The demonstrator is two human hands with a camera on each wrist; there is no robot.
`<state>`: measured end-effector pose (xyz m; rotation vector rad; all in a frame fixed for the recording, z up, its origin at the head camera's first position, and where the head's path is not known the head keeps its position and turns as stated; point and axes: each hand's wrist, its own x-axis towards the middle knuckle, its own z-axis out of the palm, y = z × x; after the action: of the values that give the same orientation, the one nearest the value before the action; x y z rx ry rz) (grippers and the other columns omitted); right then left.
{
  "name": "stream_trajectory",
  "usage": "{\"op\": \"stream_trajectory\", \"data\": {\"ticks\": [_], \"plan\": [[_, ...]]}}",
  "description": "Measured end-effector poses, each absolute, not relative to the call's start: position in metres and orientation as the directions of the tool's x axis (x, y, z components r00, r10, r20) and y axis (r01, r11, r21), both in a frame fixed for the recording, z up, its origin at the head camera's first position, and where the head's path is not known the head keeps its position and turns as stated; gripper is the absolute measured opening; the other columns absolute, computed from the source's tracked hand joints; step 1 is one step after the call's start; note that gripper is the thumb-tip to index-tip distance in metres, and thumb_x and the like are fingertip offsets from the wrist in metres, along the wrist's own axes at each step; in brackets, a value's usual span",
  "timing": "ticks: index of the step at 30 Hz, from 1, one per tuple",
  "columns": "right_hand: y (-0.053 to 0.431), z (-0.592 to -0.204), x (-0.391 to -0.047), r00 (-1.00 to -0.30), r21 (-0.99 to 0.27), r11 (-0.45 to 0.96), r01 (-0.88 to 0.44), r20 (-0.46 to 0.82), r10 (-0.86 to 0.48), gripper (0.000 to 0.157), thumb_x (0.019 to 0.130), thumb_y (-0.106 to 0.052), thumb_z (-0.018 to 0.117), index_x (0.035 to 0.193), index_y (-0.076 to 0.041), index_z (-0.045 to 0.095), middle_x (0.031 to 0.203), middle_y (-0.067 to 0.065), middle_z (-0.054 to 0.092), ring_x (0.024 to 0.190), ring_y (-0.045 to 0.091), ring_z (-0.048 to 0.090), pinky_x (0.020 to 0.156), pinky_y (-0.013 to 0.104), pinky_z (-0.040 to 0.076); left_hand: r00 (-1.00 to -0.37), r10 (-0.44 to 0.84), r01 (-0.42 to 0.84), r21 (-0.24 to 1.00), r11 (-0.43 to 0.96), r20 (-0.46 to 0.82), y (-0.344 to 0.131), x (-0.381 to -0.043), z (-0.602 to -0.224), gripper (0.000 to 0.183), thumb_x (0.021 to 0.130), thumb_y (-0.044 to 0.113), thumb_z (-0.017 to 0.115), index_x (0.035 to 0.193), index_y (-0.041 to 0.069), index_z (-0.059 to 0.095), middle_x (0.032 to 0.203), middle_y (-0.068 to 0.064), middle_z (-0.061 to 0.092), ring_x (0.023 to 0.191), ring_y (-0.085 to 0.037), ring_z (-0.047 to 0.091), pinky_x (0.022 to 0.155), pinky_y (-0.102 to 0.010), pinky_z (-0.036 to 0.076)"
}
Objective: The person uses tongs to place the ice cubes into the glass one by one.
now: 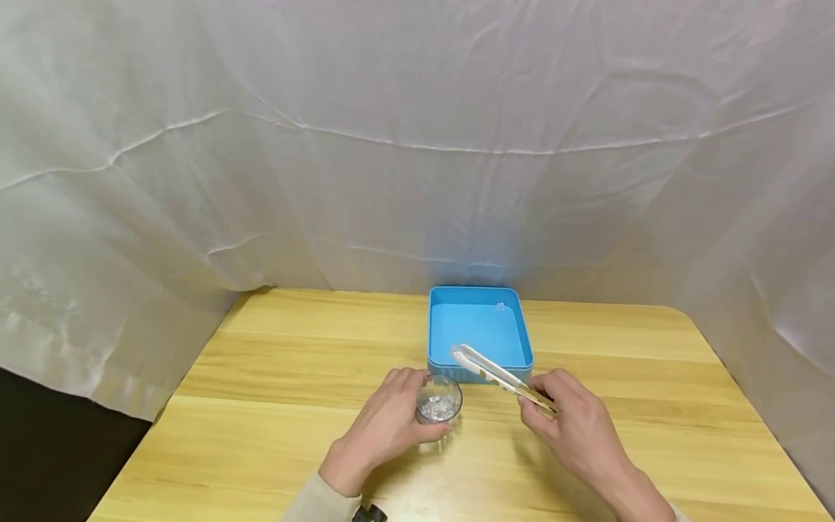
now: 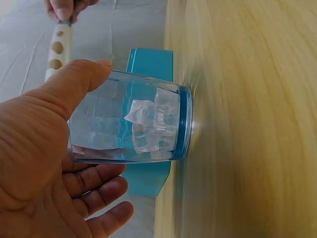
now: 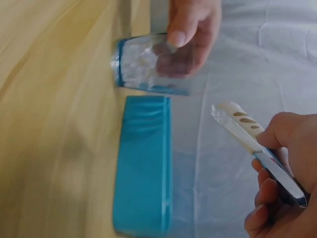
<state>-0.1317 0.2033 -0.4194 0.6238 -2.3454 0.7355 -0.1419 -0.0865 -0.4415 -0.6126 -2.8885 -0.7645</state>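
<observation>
My left hand (image 1: 386,417) holds a clear drinking glass (image 1: 454,395) near its rim, thumb on one side and fingers on the other. The glass stands upright on the table, and clear ice-like cubes (image 2: 148,124) lie heaped in its bottom. In my right hand (image 1: 574,424) is a pair of tongs (image 3: 247,136) with white slotted tips and a metal handle. A clear piece (image 3: 219,114) sits between the tips, seen in the right wrist view. The tips hang over the near edge of a square blue box (image 1: 479,328), in which one small clear cube (image 1: 500,307) lies at the far right corner.
The light wooden table (image 1: 274,384) carries the box near its back edge, just beyond the glass. A pale grey cloth (image 1: 391,196) hangs behind and at both sides. A small black object (image 1: 369,513) shows by the left sleeve.
</observation>
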Motion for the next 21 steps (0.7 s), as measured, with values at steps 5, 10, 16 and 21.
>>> {"op": "stream_trajectory", "data": {"ticks": [5, 10, 16, 21], "plan": [[0.2031, -0.4142, -0.126, -0.675, -0.335, 0.69, -0.642, 0.675, -0.299, 0.025, 0.075, -0.004, 0.082, 0.091, -0.018, 0.068, 0.086, -0.015, 0.06, 0.072, -0.003, 0.047, 0.059, 0.011, 0.043, -0.916, 0.354, 0.4, 0.456, 0.795, 0.186, -0.0865, -0.1421, -0.4422, 0.078, 0.081, 0.049, 0.089, 0.138, 0.004, 0.061, 0.128, -0.007, 0.067, 0.119, -0.021, 0.059, 0.096, -0.038, 0.058], [0.2008, -0.4147, -0.1245, -0.64, -0.342, 0.628, -0.7, 0.689, -0.338, 0.028, 0.074, -0.003, 0.082, 0.093, -0.019, 0.069, 0.086, -0.016, 0.06, 0.073, -0.004, 0.05, 0.061, 0.01, 0.044, -0.919, 0.351, 0.394, 0.464, 0.794, 0.18, -0.0868, -0.1422, -0.4422, 0.079, 0.081, 0.048, 0.089, 0.139, 0.003, 0.061, 0.128, -0.008, 0.067, 0.119, -0.02, 0.059, 0.097, -0.038, 0.057], [0.1988, -0.4169, -0.1244, -0.638, -0.35, 0.608, -0.713, 0.683, -0.356, 0.03, 0.074, -0.003, 0.083, 0.092, -0.022, 0.069, 0.086, -0.018, 0.06, 0.073, -0.004, 0.05, 0.061, 0.011, 0.043, -0.921, 0.35, 0.389, 0.468, 0.794, 0.172, -0.0871, -0.1415, -0.4418, 0.08, 0.081, 0.048, 0.089, 0.14, 0.002, 0.06, 0.129, -0.008, 0.067, 0.119, -0.021, 0.059, 0.098, -0.038, 0.057], [0.1988, -0.417, -0.1253, -0.631, -0.342, 0.605, -0.719, 0.687, -0.36, 0.029, 0.074, -0.004, 0.082, 0.092, -0.022, 0.068, 0.086, -0.018, 0.06, 0.073, -0.004, 0.05, 0.061, 0.011, 0.043, -0.918, 0.354, 0.396, 0.455, 0.798, 0.178, -0.0872, -0.1422, -0.4414, 0.081, 0.081, 0.048, 0.089, 0.14, 0.002, 0.059, 0.128, -0.008, 0.067, 0.12, -0.021, 0.059, 0.098, -0.038, 0.057]]}}
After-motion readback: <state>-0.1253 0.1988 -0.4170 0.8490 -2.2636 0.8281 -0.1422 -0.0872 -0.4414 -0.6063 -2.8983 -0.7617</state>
